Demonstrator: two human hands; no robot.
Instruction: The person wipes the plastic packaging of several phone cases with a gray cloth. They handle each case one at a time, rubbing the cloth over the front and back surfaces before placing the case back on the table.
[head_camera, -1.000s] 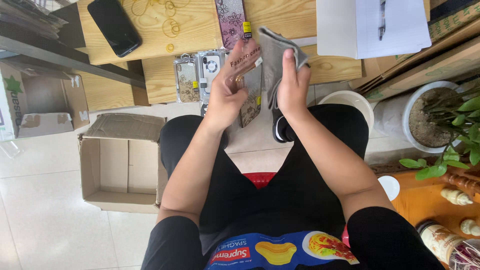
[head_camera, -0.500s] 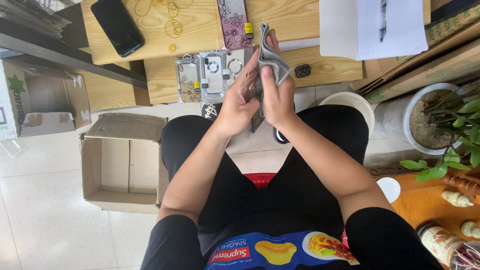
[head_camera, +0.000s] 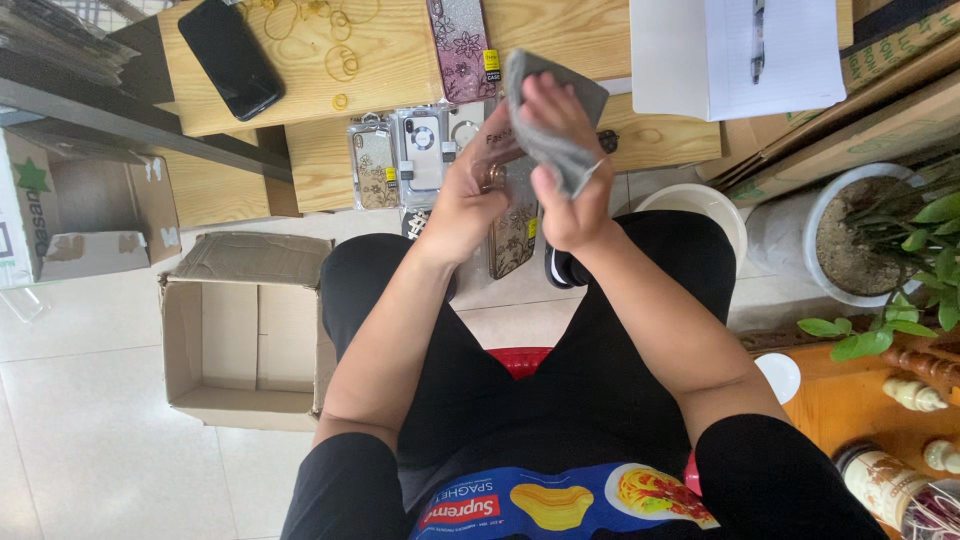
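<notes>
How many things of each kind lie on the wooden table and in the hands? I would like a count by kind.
Black phone: 1
Phone cases, glittery one on the table, two packaged, one in the left hand: 4
Grey cloth in the right hand: 1
Notepad: 1
Pen: 1
Total: 8; the rubber bands overlap, so they are not counted.

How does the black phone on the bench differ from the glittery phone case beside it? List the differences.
The black phone is plain, dark and glossy; the glittery phone case is pinkish and patterned. The phone lies tilted, the case nearly straight, its top cut off by the frame. Both lie flat on the wooden bench, untouched by either hand.
</notes>
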